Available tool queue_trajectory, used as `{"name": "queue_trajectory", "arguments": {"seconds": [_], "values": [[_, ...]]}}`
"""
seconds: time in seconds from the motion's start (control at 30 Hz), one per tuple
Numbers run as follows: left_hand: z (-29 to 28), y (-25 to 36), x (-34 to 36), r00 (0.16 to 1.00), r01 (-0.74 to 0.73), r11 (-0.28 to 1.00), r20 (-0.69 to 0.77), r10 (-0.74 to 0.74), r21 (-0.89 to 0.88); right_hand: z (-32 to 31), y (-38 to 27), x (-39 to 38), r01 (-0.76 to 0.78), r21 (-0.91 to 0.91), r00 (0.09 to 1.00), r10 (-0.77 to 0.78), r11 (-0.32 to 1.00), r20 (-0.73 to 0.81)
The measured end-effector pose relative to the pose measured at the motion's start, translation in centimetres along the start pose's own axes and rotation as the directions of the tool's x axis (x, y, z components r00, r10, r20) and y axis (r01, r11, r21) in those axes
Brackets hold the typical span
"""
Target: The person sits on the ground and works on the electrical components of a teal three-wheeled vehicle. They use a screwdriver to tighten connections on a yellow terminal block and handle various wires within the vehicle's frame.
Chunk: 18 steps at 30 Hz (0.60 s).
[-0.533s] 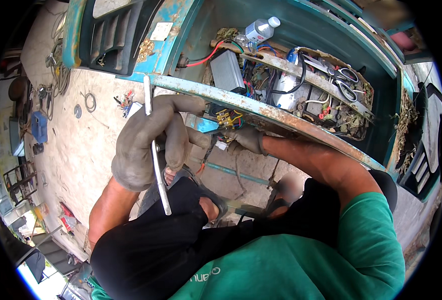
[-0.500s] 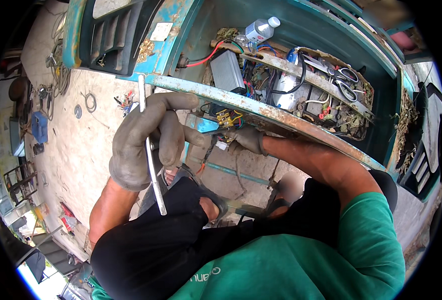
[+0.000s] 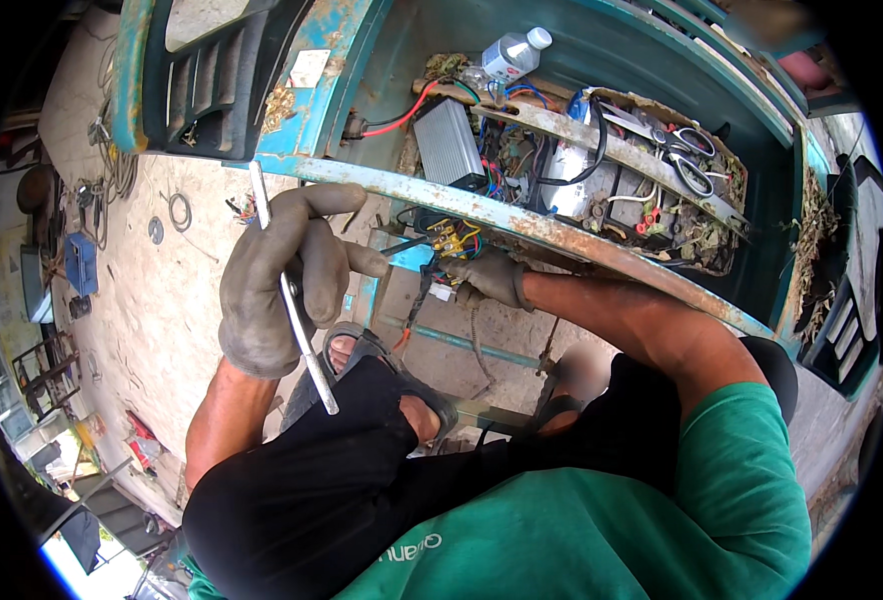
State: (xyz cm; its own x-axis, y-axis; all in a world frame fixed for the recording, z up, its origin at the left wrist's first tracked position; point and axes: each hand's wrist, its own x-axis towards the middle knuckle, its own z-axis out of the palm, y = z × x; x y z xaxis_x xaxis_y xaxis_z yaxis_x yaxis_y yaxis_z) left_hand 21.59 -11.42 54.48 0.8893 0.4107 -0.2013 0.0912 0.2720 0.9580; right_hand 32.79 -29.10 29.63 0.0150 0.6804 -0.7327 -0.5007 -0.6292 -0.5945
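Observation:
A grey work glove covers my left hand [image 3: 297, 260], which is closed around a long silver metal bar [image 3: 309, 360]. The bar slants through the grip, its ends sticking out above and below. A thin dark shaft or cable [image 3: 407, 246] runs between those fingertips and a yellow terminal block [image 3: 448, 238]; which it is, I cannot tell. My right hand [image 3: 492, 275], also gloved, grips the terminal block and its coloured wires from the right, under the rusty lip of the teal metal body [image 3: 562, 238]. A dark wire bundle [image 3: 420, 298] hangs below the block.
Inside the teal compartment lie a finned grey metal box [image 3: 449, 143], a plastic bottle [image 3: 517, 56], scissors [image 3: 695, 160] and tangled wiring. A rusty metal strip [image 3: 617, 150] crosses over them. On the concrete floor at left are coiled cable [image 3: 179, 210] and a blue box [image 3: 80, 262].
My left hand and its bar have shifted slightly left, away from the terminal block. The right hand has stayed almost in place on the block.

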Motion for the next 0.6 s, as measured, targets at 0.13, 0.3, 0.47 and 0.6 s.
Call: {"name": "queue_trajectory", "arguments": {"seconds": [0.13, 0.3, 0.47, 0.6], "values": [[-0.2, -0.3, 0.2, 1.0, -0.006, 1.0, 0.025, 0.007, -0.016, 0.1, -0.1, 0.0, -0.007, -0.008, 1.0, 0.007, 1.0, -0.008], [-0.8, -0.5, 0.3, 0.999, -0.001, 0.999, 0.035, 0.003, -0.048, 0.2, -0.4, -0.2, -0.027, -0.013, 1.0, 0.027, 1.0, -0.008], [-1.2, -1.2, 0.7, 0.999, -0.026, 0.967, -0.048, 0.014, -0.254, -0.1, -0.4, -0.2, -0.041, 0.004, 0.999, 0.041, 0.999, 0.001], [-0.6, -0.7, -0.2, 0.994, 0.004, 0.997, -0.11, -0.013, -0.081, 0.0, -0.3, -0.1, -0.027, 0.02, 1.0, 0.027, 0.999, 0.001]]}}
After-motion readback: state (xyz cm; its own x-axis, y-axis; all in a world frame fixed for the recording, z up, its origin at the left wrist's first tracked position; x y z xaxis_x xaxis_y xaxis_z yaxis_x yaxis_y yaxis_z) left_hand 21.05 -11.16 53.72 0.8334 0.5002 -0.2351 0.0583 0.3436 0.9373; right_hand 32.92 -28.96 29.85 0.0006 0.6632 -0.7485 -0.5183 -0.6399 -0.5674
